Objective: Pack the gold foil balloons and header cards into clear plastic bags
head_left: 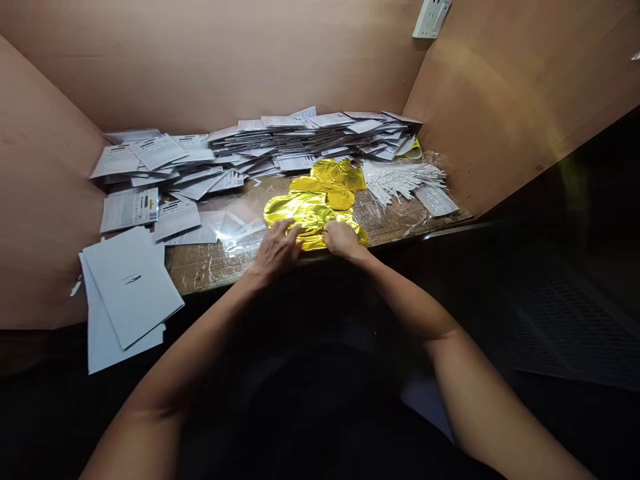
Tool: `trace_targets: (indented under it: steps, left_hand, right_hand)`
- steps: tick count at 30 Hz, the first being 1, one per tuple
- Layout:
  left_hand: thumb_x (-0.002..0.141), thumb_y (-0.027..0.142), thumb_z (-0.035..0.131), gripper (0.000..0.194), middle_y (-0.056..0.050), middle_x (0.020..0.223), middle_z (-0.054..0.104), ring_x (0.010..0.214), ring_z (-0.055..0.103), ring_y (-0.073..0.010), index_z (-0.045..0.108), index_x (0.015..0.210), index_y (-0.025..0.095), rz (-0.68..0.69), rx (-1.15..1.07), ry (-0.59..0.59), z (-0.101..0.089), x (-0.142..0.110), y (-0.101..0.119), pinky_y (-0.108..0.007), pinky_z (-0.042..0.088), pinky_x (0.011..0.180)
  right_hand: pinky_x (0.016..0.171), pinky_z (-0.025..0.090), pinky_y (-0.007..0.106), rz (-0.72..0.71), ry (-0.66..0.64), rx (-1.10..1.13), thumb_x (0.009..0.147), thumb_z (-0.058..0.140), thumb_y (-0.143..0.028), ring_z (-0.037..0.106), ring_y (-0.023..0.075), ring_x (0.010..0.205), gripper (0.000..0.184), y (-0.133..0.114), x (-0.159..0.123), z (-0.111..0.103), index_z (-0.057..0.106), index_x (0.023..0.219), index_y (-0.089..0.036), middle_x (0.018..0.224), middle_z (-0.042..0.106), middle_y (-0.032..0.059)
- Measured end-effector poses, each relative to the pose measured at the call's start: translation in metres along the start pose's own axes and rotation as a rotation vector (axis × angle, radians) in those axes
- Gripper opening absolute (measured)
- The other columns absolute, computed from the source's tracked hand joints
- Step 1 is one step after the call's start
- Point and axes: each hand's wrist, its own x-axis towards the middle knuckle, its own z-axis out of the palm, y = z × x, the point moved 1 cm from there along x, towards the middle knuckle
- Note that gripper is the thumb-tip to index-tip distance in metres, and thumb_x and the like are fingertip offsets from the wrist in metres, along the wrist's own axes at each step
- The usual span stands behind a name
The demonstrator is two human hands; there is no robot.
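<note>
Shiny gold foil balloons (300, 208), flat and uninflated, lie overlapping at the middle of the wooden table. My left hand (277, 250) rests at the near left edge of the foil, its fingers bent and apart. At the near right part of the same foil, my right hand (343, 240) is closed, with its fingertips pressed together on the gold material. What lies under its fingers is partly hidden. More crumpled gold foil (340, 177) sits just behind, touching the front pieces.
Many printed packets (300, 137) are heaped along the back cardboard wall (240, 60) and on the left. White sheets (133, 287) overhang the front left edge. Clear plastic sleeves (240, 233) lie left of the foil, white sticks (400, 179) right. A power strip (432, 19) hangs above.
</note>
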Motion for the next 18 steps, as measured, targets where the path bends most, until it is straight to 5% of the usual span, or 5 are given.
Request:
trace_targets:
  steps: [3,6,10,15,18]
  left_hand:
    - [0.103,0.031,0.060,0.046,-0.018,0.156,0.060,0.143,0.057,-0.0340,0.061,0.146,0.017,0.289,-0.018,-0.058,0.007,-0.030,0.004,-0.048,0.049,0.116]
    - [0.105,0.019,0.050,0.041,-0.014,0.152,0.065,0.142,0.059,-0.0319,0.066,0.143,0.021,0.328,0.019,-0.086,0.013,-0.057,0.003,-0.048,0.050,0.113]
    - [0.103,0.019,0.051,0.039,-0.012,0.144,0.071,0.127,0.067,-0.0304,0.072,0.136,0.023,0.328,-0.071,-0.137,0.009,-0.050,-0.007,-0.046,0.051,0.108]
    - [0.102,0.033,0.053,0.028,-0.007,0.093,0.078,0.091,0.071,-0.0261,0.078,0.107,0.020,-0.075,-0.294,-0.292,-0.011,0.009,-0.032,-0.036,0.056,0.086]
    - [0.100,0.036,0.058,0.025,-0.012,0.097,0.076,0.099,0.071,-0.0296,0.074,0.108,0.018,-0.407,-0.319,0.056,-0.022,0.010,-0.029,-0.042,0.056,0.094]
  right_hand:
    - [0.088,0.046,0.038,-0.054,-0.027,-0.055,0.107,0.050,-0.026,0.073,0.0320,0.102,0.029,0.002,-0.025,-0.002,0.074,0.115,-0.013,0.112,0.079,0.0214]
    - [0.094,0.042,0.042,-0.162,0.100,-0.152,0.106,0.057,-0.034,0.069,0.0344,0.107,0.027,0.002,-0.063,-0.007,0.072,0.114,-0.013,0.112,0.077,0.0217]
    - [0.099,0.039,0.042,-0.588,0.076,-0.196,0.100,0.069,-0.048,0.064,0.0339,0.115,0.041,-0.010,-0.075,-0.016,0.069,0.125,-0.015,0.123,0.075,0.0196]
    - [0.074,0.036,0.030,-0.446,-0.240,0.031,0.102,0.063,-0.030,0.062,0.0194,0.079,0.021,-0.009,0.011,-0.032,0.076,0.093,-0.015,0.085,0.075,0.0072]
    - [0.065,0.033,0.028,-0.236,-0.387,0.222,0.089,0.075,-0.026,0.051,0.0137,0.063,0.021,-0.001,0.052,-0.040,0.070,0.072,-0.015,0.061,0.060,-0.0009]
